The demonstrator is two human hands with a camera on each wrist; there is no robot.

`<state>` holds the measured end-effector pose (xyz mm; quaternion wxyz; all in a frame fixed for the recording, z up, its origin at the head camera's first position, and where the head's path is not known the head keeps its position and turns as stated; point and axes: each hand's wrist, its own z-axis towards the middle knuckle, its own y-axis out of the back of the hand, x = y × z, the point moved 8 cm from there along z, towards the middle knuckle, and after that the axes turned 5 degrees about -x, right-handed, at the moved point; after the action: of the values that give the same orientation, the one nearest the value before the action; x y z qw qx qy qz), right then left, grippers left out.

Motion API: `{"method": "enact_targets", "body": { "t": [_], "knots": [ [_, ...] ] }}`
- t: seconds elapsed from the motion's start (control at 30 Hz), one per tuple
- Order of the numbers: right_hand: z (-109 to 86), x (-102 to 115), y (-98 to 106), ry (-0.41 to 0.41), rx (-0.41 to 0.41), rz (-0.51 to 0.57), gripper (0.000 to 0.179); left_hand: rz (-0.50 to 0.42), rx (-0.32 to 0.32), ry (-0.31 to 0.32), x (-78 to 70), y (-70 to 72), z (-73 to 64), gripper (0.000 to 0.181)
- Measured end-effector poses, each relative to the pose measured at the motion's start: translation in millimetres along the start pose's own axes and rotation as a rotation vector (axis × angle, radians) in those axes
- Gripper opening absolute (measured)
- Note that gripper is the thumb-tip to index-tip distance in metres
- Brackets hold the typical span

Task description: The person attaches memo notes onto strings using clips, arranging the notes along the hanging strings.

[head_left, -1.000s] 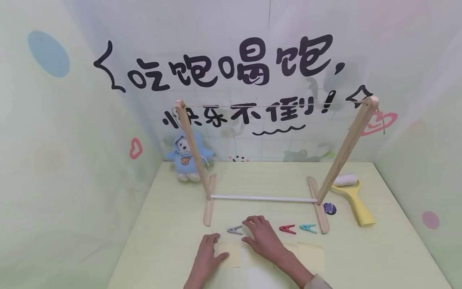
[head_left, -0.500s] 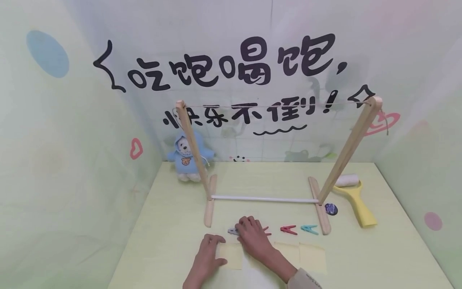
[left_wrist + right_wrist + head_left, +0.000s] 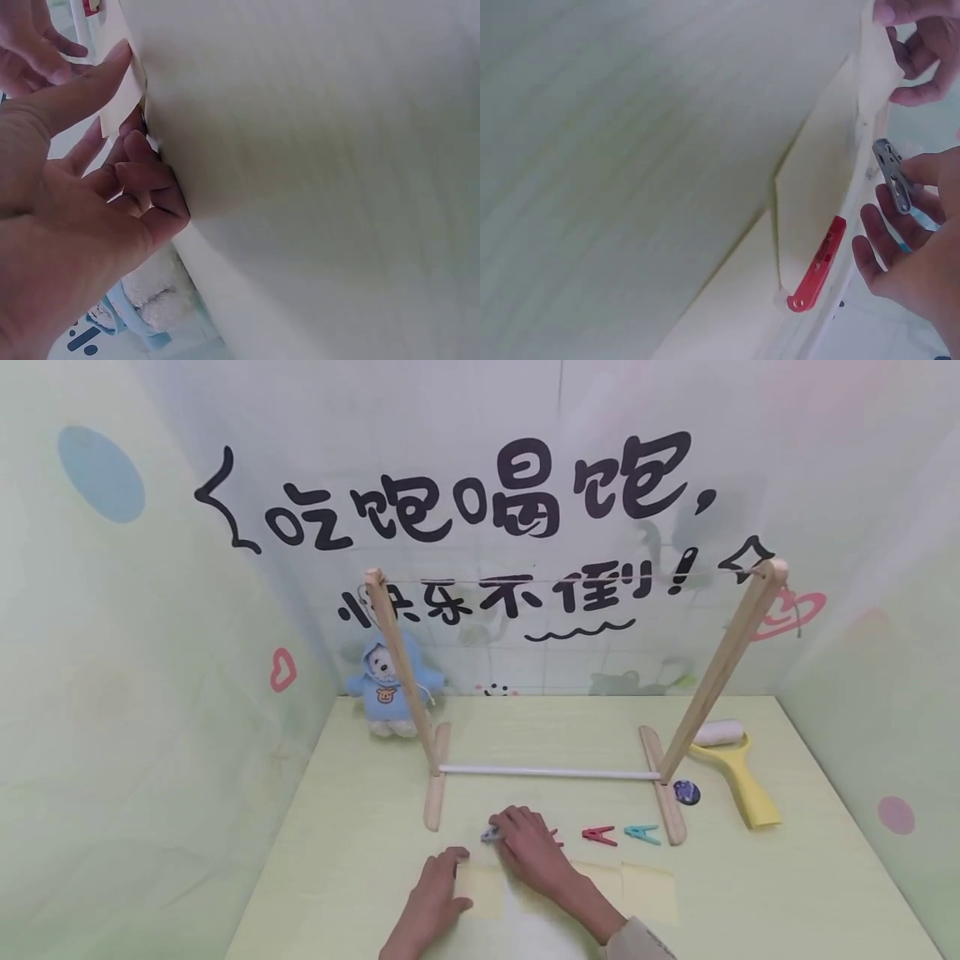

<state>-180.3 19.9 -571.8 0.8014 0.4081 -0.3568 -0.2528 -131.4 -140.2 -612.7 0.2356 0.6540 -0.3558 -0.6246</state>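
Note:
My right hand (image 3: 534, 853) pinches a grey clothespin (image 3: 891, 177) between thumb and fingers, close over the table in the head view. Much of that clothespin is hidden by the fingers there. My left hand (image 3: 433, 893) is at the left edge of the leftmost yellow paper note (image 3: 482, 890). In the left wrist view its thumb and fingers hold that note (image 3: 116, 112) along the edge, which is bent up. A red clothespin (image 3: 557, 838) shows partly behind my right hand. Farther right lie another red clothespin (image 3: 599, 836) and a turquoise one (image 3: 642, 834).
Beyond the hands stands a wooden frame (image 3: 720, 672) with a string across its top and a white rod (image 3: 547, 772) low down. More paper notes (image 3: 649, 893) lie at right. A plush toy (image 3: 390, 689), a yellow-handled lint roller (image 3: 738, 781) and a round dark badge (image 3: 686, 792) surround the frame.
My right hand has moved left onto the grey clothespin and taken hold of it, shifting it slightly. My left hand has stayed at the note, its fingers drawing to the note's edge.

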Motion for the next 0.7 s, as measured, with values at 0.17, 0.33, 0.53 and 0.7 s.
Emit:
{"method": "enact_targets", "body": {
  "t": [0.17, 0.33, 0.53, 0.7],
  "knots": [
    [0.9, -11, 10, -0.16, -0.012, 0.292, 0.035, 0.001, -0.038, -0.012, 2.3, -0.5, -5.2, 0.071],
    [-1.5, -30, 19, -0.338, -0.032, 0.573, 0.026, 0.008, -0.076, -0.058, -0.8, 0.7, -11.2, 0.063],
    [2.2, -41, 42, -0.369, -0.037, 0.68, 0.025, -0.13, -0.109, -0.101, -0.9, 7.0, -9.6, 0.041],
    [21.0, -36, 82, -0.251, -0.037, 0.646, 0.025, -0.273, -0.18, -0.069, -9.1, 27.2, -0.5, 0.027]
  ]
}}
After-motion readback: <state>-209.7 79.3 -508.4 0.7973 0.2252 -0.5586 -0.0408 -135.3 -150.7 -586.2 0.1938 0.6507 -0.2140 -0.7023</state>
